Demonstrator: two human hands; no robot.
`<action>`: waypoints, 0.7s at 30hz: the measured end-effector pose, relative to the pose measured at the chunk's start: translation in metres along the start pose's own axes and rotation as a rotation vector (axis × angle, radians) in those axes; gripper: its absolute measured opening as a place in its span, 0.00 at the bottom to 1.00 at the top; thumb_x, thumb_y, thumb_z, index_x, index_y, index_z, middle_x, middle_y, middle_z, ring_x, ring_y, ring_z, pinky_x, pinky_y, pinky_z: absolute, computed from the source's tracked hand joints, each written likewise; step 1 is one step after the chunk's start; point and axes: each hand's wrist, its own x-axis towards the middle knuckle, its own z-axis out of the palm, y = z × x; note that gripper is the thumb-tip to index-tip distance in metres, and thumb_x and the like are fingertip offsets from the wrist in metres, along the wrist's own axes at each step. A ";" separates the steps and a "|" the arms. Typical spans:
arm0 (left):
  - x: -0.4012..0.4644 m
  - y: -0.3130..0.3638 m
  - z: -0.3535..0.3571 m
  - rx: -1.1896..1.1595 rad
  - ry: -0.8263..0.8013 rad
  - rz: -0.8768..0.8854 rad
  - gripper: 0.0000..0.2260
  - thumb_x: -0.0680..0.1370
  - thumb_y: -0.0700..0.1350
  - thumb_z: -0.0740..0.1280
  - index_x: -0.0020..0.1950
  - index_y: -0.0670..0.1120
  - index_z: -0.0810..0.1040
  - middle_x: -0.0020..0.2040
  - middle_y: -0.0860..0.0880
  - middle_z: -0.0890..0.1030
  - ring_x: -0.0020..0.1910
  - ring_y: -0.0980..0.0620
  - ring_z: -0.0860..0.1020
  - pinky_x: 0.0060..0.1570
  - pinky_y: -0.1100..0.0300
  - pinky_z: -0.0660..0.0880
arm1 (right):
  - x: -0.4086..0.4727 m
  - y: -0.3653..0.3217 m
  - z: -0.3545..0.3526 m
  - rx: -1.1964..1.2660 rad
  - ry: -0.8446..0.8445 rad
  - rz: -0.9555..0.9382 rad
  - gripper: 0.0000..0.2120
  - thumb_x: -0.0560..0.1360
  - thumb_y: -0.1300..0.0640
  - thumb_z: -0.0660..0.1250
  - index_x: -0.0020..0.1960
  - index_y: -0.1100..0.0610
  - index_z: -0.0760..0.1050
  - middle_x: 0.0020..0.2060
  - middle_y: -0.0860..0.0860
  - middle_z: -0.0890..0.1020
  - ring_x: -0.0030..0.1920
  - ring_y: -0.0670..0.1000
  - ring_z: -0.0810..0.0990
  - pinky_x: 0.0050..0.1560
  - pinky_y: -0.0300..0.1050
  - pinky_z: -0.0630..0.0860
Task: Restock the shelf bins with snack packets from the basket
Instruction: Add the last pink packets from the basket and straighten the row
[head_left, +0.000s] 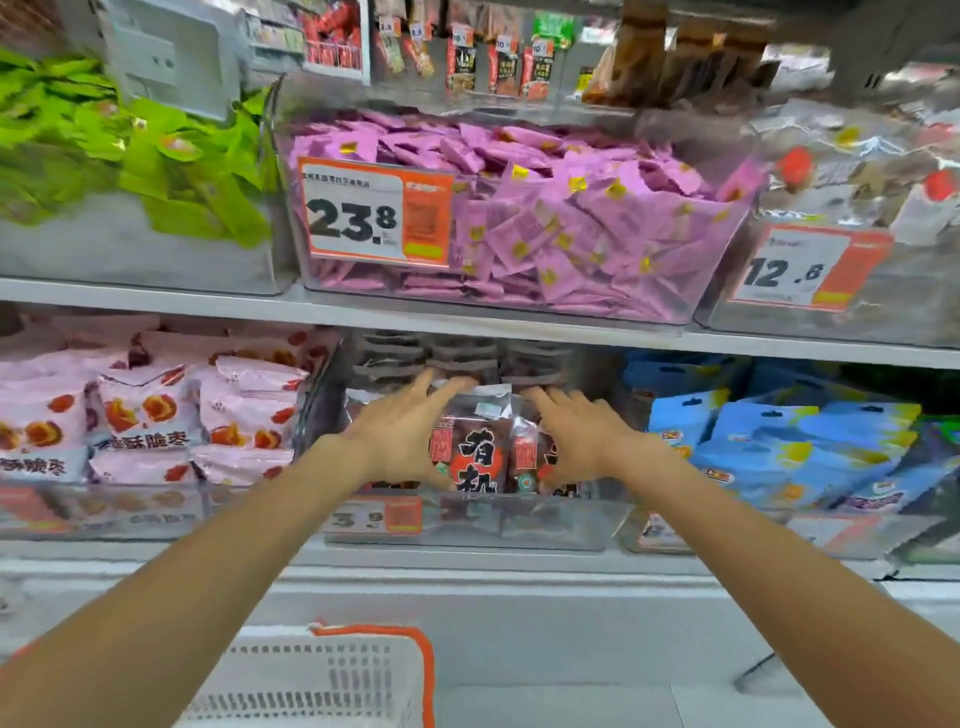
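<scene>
Dark red snack packets (480, 457) with large black characters stand upright in a clear bin (550, 527) at the middle of the lower shelf. My left hand (400, 434) lies against the left packet, fingers spread and fairly straight over its top edge, thumb low on its front. From the other side my right hand (584, 441) presses the right packet (524, 457) with spread fingers. The white basket (322, 675) with an orange rim sits below my arms; its contents are out of view.
Pink packets (150, 415) fill the bin on the left and blue packets (779, 441) the bin on the right. The upper shelf carries bins of green packets (130, 156), purple packets (545, 208) and clear-wrapped packets (857, 171). Price tags hang on the bin fronts.
</scene>
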 end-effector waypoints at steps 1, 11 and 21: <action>-0.001 0.001 0.002 0.001 0.006 -0.003 0.53 0.62 0.59 0.78 0.76 0.59 0.47 0.71 0.44 0.60 0.64 0.43 0.71 0.57 0.49 0.73 | -0.001 0.001 0.002 0.009 0.025 -0.016 0.51 0.64 0.48 0.77 0.76 0.54 0.48 0.72 0.56 0.62 0.71 0.58 0.61 0.67 0.57 0.63; -0.007 0.012 -0.001 -0.071 0.064 0.010 0.32 0.73 0.57 0.70 0.73 0.59 0.59 0.61 0.49 0.65 0.49 0.46 0.76 0.46 0.55 0.70 | -0.005 0.005 0.018 0.013 0.159 -0.030 0.45 0.68 0.47 0.75 0.74 0.54 0.51 0.71 0.54 0.63 0.70 0.57 0.61 0.69 0.60 0.59; -0.019 0.012 -0.006 -0.486 -0.004 -0.017 0.23 0.81 0.57 0.57 0.75 0.53 0.63 0.63 0.55 0.68 0.65 0.56 0.66 0.66 0.65 0.61 | -0.012 0.003 -0.007 0.134 -0.008 -0.064 0.29 0.79 0.39 0.52 0.77 0.49 0.53 0.76 0.50 0.57 0.75 0.58 0.53 0.72 0.61 0.52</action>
